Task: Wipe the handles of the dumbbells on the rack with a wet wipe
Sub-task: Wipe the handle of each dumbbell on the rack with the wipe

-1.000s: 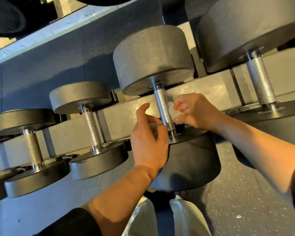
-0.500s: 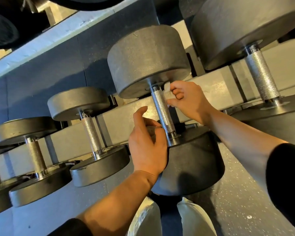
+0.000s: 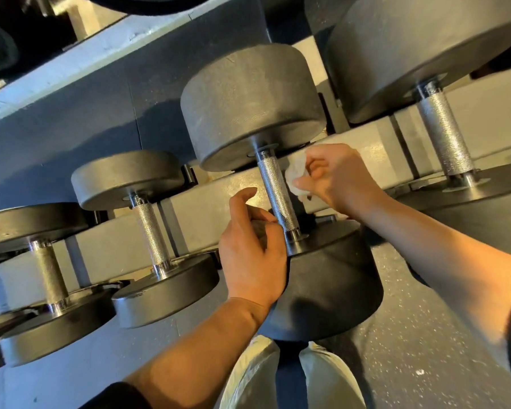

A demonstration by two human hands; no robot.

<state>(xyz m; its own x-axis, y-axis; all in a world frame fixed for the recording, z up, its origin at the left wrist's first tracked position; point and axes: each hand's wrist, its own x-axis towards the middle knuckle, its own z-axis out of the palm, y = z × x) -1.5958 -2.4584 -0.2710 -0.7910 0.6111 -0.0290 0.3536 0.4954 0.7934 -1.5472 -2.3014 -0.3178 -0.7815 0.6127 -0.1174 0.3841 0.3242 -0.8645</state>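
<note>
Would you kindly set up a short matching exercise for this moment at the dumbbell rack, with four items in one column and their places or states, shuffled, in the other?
Column one:
1. wet wipe
2. left hand
3. right hand
4. knurled handle

Column two:
A. resting on the near head of the middle dumbbell
B. bare metal, upright between two dark heads
C. white, crumpled, just right of the handle
D. pinching the wipe

Pairs: 1-C, 2-A, 3-D, 4-B
</note>
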